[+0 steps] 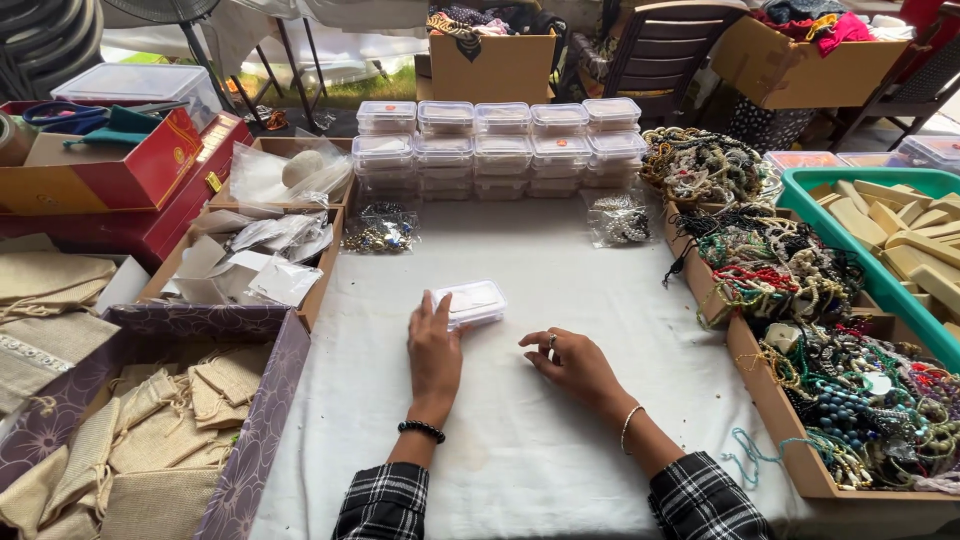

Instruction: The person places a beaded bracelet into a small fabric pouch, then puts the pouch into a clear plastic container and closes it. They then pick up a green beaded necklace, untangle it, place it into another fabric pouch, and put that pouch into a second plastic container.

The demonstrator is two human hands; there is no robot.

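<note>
A small clear plastic box with a white lid lies on the white tablecloth in front of me. My left hand rests flat on the cloth, fingertips touching the box's left edge. My right hand, with a ring, lies on the cloth just right of the box, fingers loosely curled and apart from it, holding nothing. A black bead bracelet is on my left wrist, a thin bangle on my right.
Stacks of clear boxes line the far edge, with two bags of beads before them. Cardboard trays of bead necklaces stand at right, beside a green tray of wooden pieces. A purple box of burlap pouches sits at left.
</note>
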